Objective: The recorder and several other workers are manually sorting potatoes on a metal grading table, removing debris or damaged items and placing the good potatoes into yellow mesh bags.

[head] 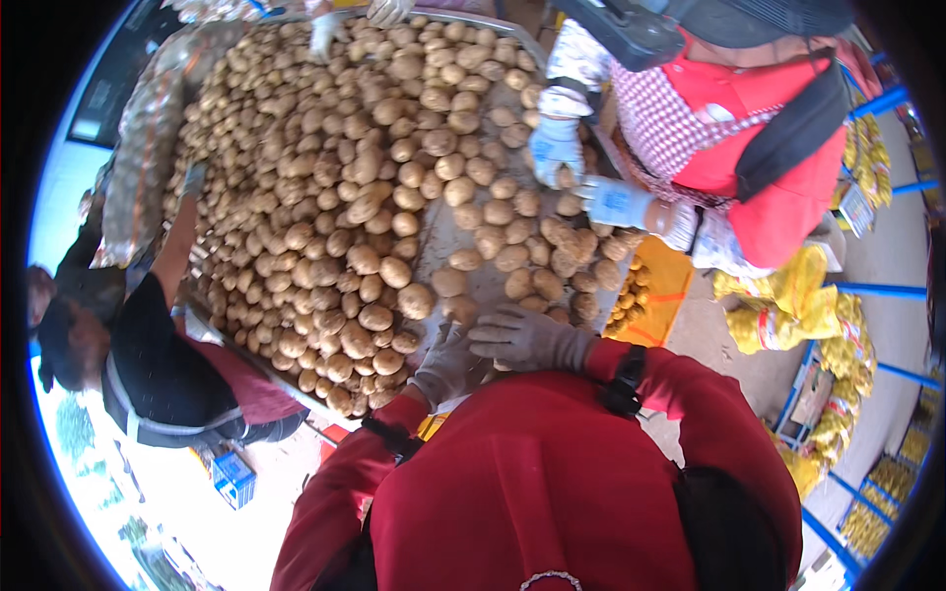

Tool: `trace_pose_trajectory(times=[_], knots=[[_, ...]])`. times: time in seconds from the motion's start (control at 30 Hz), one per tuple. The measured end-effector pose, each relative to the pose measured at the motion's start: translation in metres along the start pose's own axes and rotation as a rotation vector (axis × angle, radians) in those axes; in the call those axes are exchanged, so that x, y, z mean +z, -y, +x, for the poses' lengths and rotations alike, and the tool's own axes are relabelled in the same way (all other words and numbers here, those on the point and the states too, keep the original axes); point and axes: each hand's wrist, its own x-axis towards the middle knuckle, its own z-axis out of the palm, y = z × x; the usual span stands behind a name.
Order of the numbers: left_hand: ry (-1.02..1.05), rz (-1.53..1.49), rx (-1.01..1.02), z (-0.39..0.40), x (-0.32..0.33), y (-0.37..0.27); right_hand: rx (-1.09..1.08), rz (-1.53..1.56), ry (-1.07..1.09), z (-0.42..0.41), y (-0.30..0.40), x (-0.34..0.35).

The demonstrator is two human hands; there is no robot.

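Observation:
Both of my hands wear pale grey work gloves at the near edge of a metal sorting table [448, 230] heaped with potatoes [325, 185]. My left hand [451, 362] points away from me, its fingertips close to a potato [460, 309]; whether it grips that potato is unclear. Just to its right, my right hand [528, 338] lies with its back up and its fingers toward the left hand. Its palm side is hidden. Larger potatoes [532, 284] lie loosely just beyond it, touching one another.
Across to the right, a co-worker's gloved hands [584, 181] handle potatoes. Another person's arm [181, 236] reaches in from the left, and gloved hands [325, 33] show at the far edge. An orange sack [669, 288] with potatoes hangs at right. Yellow sacks [783, 303] stand beyond.

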Motion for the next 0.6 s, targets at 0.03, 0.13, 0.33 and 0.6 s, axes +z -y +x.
trace_pose_trajectory(times=[0.03,0.13,0.33,0.6], knots=[[0.037,-0.032,0.108,-0.014,-0.007,0.007,-0.025,0.016,-0.009,0.0,0.001,0.016],[0.218,0.112,-0.313,-0.018,-0.042,0.041,0.152,-0.005,0.233,-0.016,-0.006,0.014],[-0.617,0.224,-1.084,-0.023,-0.072,0.144,0.149,-0.187,0.309,-0.071,-0.01,-0.049],[-0.347,0.27,-0.67,0.017,0.004,0.058,0.158,-0.171,0.143,0.048,-0.047,-0.036]])
